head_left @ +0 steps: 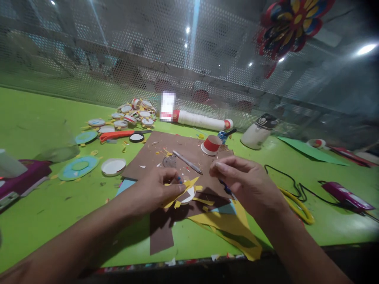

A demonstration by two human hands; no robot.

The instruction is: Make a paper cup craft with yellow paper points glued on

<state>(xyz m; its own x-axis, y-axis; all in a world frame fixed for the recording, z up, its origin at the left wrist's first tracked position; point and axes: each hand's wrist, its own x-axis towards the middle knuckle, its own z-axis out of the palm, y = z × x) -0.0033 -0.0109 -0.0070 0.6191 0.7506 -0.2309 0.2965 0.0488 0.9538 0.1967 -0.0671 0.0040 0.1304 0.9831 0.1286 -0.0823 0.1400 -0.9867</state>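
My left hand [164, 187] is closed, pinching a pointed strip of yellow paper [192, 182] between thumb and fingers. Just beneath it is a small white disc [189, 196] with yellow paper tabs around its rim. My right hand [241, 177] hovers to the right of the disc, thumb and fingertips pressed together; whatever they hold, if anything, is hidden. Between and beyond the hands, a slim silver pen-like tool [188, 162] lies on a brown sheet [142, 157] strewn with scraps. Larger yellow paper pieces [233, 225] lie below my hands.
A red-and-white paper cup [211, 145] stands behind my right hand, beside a blue jar [222, 136]. Orange-handled scissors [117, 136] and a pile of tabbed discs [134, 114] sit back left. A stack of white cups [201, 119] lies behind; a purple device [346, 196] trails a cord at right.
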